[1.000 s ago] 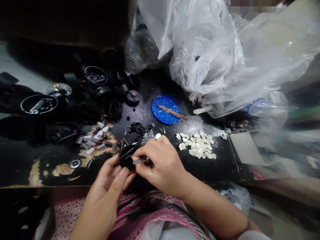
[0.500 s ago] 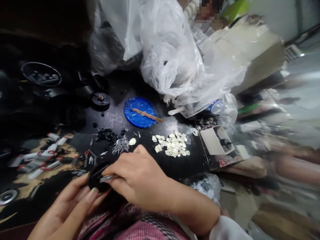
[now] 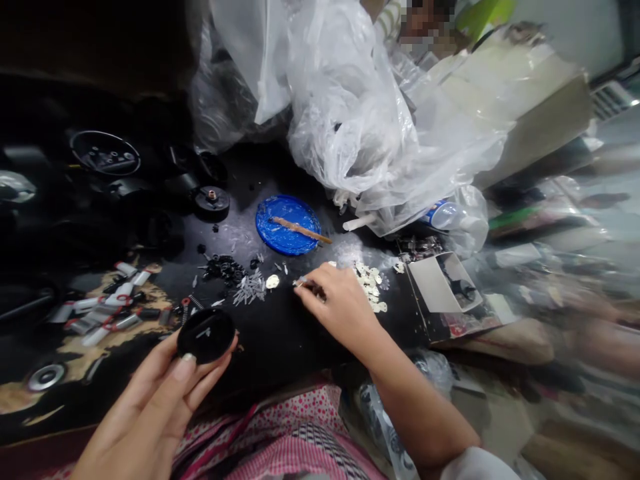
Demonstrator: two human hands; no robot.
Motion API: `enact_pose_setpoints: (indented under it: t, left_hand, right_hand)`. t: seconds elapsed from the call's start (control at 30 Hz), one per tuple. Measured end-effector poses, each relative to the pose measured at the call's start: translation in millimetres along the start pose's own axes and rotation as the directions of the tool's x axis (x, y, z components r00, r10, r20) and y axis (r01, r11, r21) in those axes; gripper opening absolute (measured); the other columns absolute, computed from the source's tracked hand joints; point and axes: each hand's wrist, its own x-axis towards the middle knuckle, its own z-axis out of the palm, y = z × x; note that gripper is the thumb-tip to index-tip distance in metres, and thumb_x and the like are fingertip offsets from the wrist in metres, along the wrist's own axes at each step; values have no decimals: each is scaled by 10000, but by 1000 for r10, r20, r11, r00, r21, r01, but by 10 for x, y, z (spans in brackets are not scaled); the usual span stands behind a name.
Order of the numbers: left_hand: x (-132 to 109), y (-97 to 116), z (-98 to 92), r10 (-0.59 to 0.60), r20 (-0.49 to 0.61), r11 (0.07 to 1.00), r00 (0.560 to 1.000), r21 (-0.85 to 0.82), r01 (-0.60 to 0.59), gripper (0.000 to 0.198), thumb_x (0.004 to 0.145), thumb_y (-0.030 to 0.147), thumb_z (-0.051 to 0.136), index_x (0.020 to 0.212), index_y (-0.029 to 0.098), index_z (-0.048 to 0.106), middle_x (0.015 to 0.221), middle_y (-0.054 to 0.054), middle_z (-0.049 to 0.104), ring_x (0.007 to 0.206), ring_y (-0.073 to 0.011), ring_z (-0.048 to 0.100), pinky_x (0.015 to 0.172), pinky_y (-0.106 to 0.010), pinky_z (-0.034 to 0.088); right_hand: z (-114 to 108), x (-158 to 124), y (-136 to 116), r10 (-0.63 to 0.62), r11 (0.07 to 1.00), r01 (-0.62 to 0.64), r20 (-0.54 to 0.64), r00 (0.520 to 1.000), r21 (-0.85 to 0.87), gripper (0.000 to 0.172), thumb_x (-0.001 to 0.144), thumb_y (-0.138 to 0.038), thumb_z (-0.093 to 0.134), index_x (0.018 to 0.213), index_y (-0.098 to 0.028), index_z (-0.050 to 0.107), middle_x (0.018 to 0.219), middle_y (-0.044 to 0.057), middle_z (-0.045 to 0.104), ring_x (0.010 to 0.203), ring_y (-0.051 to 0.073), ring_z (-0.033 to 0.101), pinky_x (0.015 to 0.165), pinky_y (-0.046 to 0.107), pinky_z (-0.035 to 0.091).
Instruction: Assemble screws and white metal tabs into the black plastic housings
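Note:
A round black part (image 3: 206, 335) rests in my left hand (image 3: 165, 400), whose fingers and thumb wrap its rim. Small grey pieces lie inside it. My right hand (image 3: 337, 300) is over the dark table, just left of the pale flat plates (image 3: 371, 287), with its fingers pinched on a small metal item (image 3: 301, 283), mostly hidden. One pale round plate (image 3: 273, 281) lies left of my right hand, beside a pile of thin grey pins (image 3: 250, 287) and small black pieces (image 3: 223, 268).
A blue lid (image 3: 287, 233) holds a brown stick. Clear plastic bags (image 3: 350, 113) fill the back. White and grey cylinders (image 3: 105, 307) lie at left, near a metal ring (image 3: 46, 377). A small open box (image 3: 435, 287) stands at right.
My right hand has moved away from the black part, rightward to the pale plates. My left hand still holds the part, now tilted with its inside showing. The view has shifted slightly.

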Motion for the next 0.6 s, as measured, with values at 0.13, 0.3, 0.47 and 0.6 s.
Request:
enact_pose_setpoints:
  t: [0.13,0.3,0.47,0.6]
  left_hand:
    - [-36,77,135,-73,8,992,997,-98,73,393,772,307,718,1158,264,656,1243,-79,678,1104,-321,631,866,-386,559]
    - [-49,175,139,-96,52,977,994,-184,104,259,811,290,664,1059,225,704,1253,-86,670,1121,-311,622,898,-387,539]
    - [-28,134,102,-12,17,998,1000,-66,13,275,735,311,765,1004,266,722,1063,-29,751,950,-224,703,830,-271,557]
    - [-30,93,115,28,15,999,999,-25,-28,272,685,274,816,939,320,729,946,47,764,858,-136,712,795,-192,545]
  right_hand:
    - [25,-70,-379,-300,867,260,28,954,426,63,863,-225,659,910,-184,650,879,-11,692,822,119,615,761,275,335]
    - [130,-86,-547,-380,765,385,-122,917,516,54,879,-207,639,918,-169,641,857,3,697,809,117,622,767,287,337]
    - [141,-80,-542,-479,727,536,-242,844,430,47,866,-139,600,895,-146,637,849,25,719,777,126,652,732,308,349]
    - [137,-80,-575,-528,726,609,-309,791,320,87,876,-101,546,878,-124,630,821,37,729,751,133,666,696,315,352]
